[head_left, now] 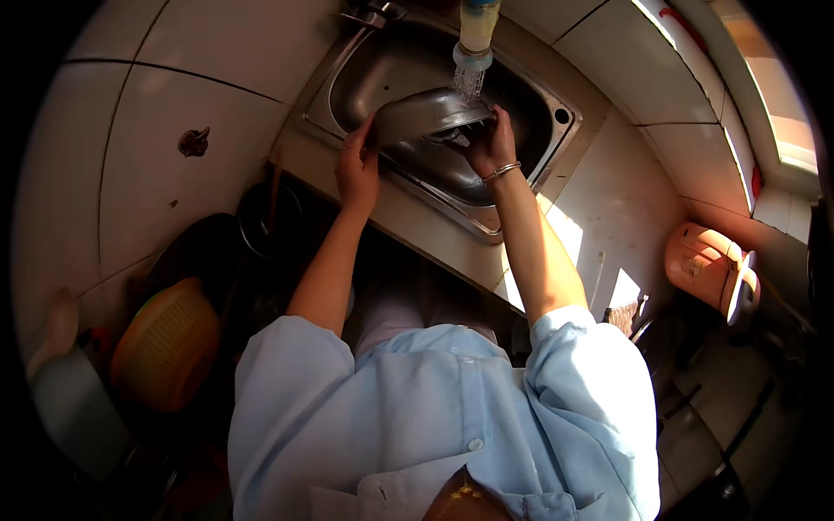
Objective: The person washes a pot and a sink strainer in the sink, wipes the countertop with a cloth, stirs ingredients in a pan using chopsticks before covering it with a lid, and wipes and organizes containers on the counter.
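Note:
A shiny metal bowl (419, 115) is tilted over the sink (358, 74), with running water falling on its far right side. My left hand (357, 171) grips the bowl's left side, fingers partly hidden behind it. On the opposite side, my right hand (492, 149) is closed at the rim, with some fingers tucked under the bowl. The inside of the bowl is mostly out of sight. Above it, the faucet's pale nozzle (474, 56) lets out a spray of water.
A pinkish canister (700, 265) with a light lid sits on the right of the counter (599, 208). A yellow-orange plastic basket (167, 346) and a dark pan (268, 219) are at the lower left. Tiled walls close in the sink.

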A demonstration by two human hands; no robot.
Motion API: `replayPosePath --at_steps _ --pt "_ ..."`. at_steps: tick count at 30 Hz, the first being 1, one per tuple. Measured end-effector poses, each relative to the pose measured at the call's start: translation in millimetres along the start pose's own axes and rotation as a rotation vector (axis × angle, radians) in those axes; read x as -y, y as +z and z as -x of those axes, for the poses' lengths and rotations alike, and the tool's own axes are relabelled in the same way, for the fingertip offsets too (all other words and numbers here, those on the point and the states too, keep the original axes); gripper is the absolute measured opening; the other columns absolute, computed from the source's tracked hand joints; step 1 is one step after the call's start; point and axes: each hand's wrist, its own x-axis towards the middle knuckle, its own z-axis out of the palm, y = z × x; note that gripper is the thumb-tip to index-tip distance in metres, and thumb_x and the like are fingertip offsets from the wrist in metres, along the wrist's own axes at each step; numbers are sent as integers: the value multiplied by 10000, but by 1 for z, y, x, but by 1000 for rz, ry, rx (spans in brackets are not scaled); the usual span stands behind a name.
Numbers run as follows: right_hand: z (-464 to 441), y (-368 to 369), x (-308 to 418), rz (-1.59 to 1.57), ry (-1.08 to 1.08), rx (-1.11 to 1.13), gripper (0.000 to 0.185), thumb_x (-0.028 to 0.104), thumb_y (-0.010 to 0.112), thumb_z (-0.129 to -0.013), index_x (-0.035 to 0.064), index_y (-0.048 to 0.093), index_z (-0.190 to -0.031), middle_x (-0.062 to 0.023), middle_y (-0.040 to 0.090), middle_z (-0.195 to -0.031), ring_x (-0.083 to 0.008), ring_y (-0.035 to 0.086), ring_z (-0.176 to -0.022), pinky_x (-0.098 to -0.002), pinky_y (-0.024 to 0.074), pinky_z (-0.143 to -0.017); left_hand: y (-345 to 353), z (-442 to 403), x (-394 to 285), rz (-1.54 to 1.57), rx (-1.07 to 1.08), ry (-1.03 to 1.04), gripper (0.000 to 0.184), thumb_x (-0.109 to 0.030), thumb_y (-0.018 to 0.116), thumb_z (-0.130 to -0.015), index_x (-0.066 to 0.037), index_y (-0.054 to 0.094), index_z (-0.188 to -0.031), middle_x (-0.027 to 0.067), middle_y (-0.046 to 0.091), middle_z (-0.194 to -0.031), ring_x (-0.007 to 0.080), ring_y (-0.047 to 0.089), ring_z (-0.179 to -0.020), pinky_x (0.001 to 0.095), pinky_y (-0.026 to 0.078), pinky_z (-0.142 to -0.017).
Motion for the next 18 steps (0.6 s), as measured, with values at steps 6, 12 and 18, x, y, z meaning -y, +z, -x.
replayPosePath --at_steps 6,12,18 --pt "0 -26 -2 -166 -51 -52 604 535 367 -905 94 443 -1311 -107 465 -1345 -310 394 -1263 -668 187 -1036 16 -30 -34 -149 78 150 393 31 530 -845 -106 574 -1211 102 607 -1155 269 611 -1022 372 486 -831" --pt "-13 -59 8 106 -118 -274 458 224 458 -935 64 378 -1357 -128 489 -1310 -306 474 -1176 -469 411 -959 57 -76 2 -151 537 -500 225 -112 533 -887 1 571 -1077 183 619 -1048 268 648 -838 390 542 -682" --pt "-2 -39 14 629 -348 -169 609 -50 448 -790 70 357 -1380 -108 503 -1280 -242 483 -1165 -352 404 -978 66 -44 55 264 395 -860 251 -117 459 -941 -5 521 -1157 122 596 -1042 233 619 -885 368 568 -669"
